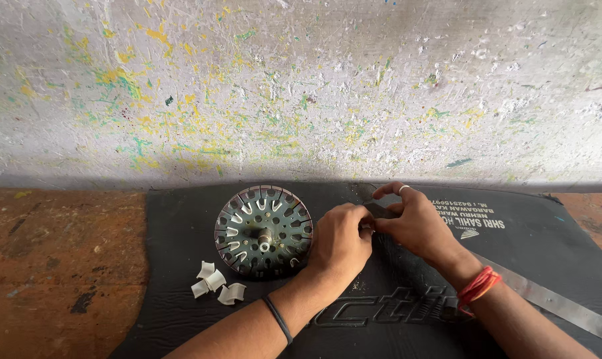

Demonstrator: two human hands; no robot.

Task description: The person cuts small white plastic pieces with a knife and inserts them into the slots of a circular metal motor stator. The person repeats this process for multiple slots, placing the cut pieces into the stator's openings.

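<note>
Right now both hands meet over the black mat [181,266]: left hand [341,239] & right hand [417,223] pinch a thin grey strip [381,211] between them, prob. to steady it. Round slotted stator [264,231] sits just left; white folded pieces [216,282] lie near it.

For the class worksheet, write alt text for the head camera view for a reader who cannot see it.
Two bare hands, left hand and right hand, meet over a black mat, pinching a small dark piece between their fingers. Beside them lie a round slotted metal disc, some small white curved pieces and a long metal strip, below a paint-flecked wall.
</note>
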